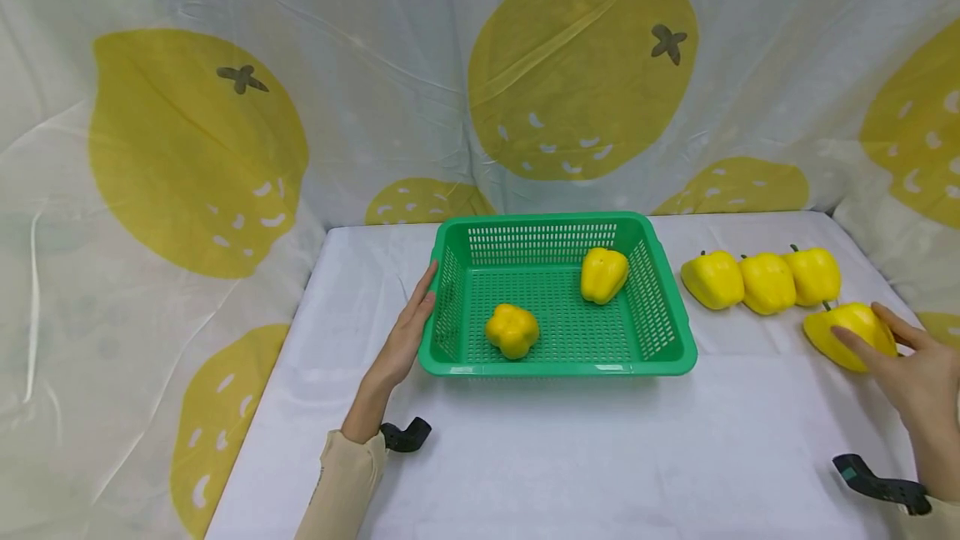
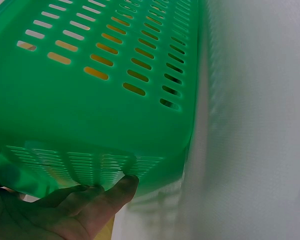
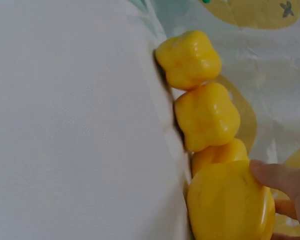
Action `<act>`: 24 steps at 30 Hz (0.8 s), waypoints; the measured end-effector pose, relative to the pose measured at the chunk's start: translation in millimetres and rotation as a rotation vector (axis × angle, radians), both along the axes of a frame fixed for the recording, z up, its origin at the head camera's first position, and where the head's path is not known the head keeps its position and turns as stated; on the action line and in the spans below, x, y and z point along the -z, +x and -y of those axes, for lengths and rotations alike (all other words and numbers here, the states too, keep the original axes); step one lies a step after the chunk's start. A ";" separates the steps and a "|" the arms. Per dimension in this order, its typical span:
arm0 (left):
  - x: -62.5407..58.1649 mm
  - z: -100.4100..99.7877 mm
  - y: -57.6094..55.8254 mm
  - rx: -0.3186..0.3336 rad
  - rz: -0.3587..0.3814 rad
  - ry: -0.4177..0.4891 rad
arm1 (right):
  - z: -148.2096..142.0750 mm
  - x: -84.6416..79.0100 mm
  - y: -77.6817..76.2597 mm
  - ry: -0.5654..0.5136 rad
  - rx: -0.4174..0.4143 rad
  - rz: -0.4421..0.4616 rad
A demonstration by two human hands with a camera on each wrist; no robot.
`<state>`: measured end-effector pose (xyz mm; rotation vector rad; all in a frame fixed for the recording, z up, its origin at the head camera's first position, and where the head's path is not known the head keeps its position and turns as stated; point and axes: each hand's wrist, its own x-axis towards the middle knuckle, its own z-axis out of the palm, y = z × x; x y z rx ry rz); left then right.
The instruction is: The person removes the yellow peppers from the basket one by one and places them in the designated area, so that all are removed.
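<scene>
At the right of the head view, my right hand [image 1: 918, 369] grips a yellow bell pepper [image 1: 843, 336], thumb on the near side and fingers round the far side. The right wrist view shows the same bell pepper [image 3: 230, 202] with the thumb [image 3: 275, 175] against it. My left hand [image 1: 405, 336] rests with extended fingers along the left side of a green plastic basket [image 1: 558, 370]. Up close in the left wrist view, its fingertips [image 2: 125, 185] touch the slotted basket wall [image 2: 90, 115]. Two yellow bell peppers, one at front left [image 1: 512, 330] and one at back right [image 1: 603, 275], lie inside the basket.
Right of the basket, three more yellow bell peppers [image 1: 768, 282] stand in a row, close behind the gripped one. A white cloth [image 1: 525, 457] covers the table. Lemon-print fabric [image 1: 390, 90] hangs at the back and sides. Black wrist mounts [image 1: 405, 435] jut out beside both wrists.
</scene>
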<state>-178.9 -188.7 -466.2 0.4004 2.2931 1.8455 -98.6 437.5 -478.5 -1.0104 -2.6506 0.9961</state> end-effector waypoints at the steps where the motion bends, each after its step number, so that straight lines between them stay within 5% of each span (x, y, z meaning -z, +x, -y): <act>1: 0.2 0.0 0.0 -0.001 0.000 0.000 | 1.0 0.7 -0.6 0.006 -0.001 -0.028; 5: 0.9 0.2 -0.3 0.003 0.003 0.004 | 3.7 1.8 -3.3 0.022 0.013 -0.080; 24: -3.4 -1.0 1.9 0.003 0.000 0.005 | 6.2 -1.0 1.3 0.048 0.002 -0.051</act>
